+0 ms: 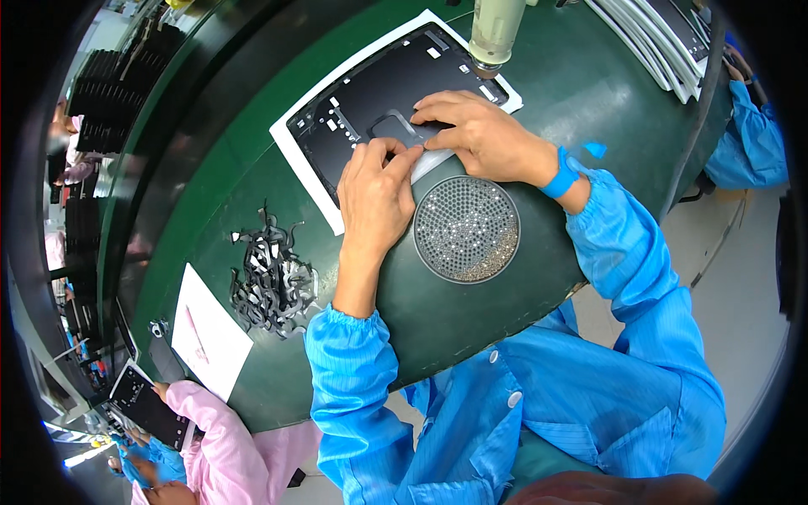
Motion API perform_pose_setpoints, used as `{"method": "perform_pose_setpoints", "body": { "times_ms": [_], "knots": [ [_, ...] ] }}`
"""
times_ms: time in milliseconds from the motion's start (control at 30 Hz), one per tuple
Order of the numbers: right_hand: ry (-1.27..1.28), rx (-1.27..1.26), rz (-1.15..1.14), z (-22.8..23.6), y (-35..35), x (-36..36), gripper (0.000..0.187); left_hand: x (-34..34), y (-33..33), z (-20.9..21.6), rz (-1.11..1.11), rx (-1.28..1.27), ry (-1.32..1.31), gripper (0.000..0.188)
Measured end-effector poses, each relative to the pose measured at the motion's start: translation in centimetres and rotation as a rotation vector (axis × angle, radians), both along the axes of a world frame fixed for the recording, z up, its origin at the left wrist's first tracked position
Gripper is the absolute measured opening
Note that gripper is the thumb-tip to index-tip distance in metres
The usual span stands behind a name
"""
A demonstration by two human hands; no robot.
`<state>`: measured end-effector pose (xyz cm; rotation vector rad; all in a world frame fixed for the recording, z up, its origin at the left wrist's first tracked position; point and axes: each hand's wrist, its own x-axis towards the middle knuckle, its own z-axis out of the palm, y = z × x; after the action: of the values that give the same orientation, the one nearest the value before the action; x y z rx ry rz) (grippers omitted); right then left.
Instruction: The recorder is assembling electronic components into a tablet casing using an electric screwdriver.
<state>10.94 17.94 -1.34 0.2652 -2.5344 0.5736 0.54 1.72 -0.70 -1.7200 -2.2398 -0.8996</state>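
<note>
A thin black panel (337,101) with small white and grey parts lies on a white sheet (307,172). Both my hands meet over its near edge. My left hand (377,189) has thumb and fingers pressed together there; whatever is between them is hidden. Just right of it, my right hand (488,139) bends its fingers down onto the panel, with the fingertips closed near the left thumb. A grey rounded outline (391,118) shows on the panel beside my fingers. Close below my hands sits a round perforated tray (467,229) with many tiny metal pieces, probably screws.
A pile of black strips (273,282) lies left on the green table (438,324). White paper (206,332) bears a pink pen. A pale cylindrical tool (497,34) hangs above the panel. Stacked white sheets (648,42) stand far right. People in pink (227,438) and blue (749,139) sit nearby.
</note>
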Motion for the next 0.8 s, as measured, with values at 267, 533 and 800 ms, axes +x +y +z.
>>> {"method": "perform_pose_setpoints", "body": {
  "times_ms": [267, 533, 800],
  "knots": [
    [0.888, 0.075, -0.323, 7.2, 0.3, 3.6, 0.037, -0.1, -0.2, 0.7, -0.051, -0.060, -0.009, 0.021],
    [0.165, -1.055, -0.212, 10.0, 4.3, 3.3, 0.059, 0.5, -0.7, 1.7, -0.101, -0.095, -0.097, 0.021],
    [-0.018, -1.131, 0.000, 9.1, -0.7, 3.0, 0.027, 0.6, -1.0, 1.7, -0.099, -0.101, -0.135, 0.022]
  ]
}}
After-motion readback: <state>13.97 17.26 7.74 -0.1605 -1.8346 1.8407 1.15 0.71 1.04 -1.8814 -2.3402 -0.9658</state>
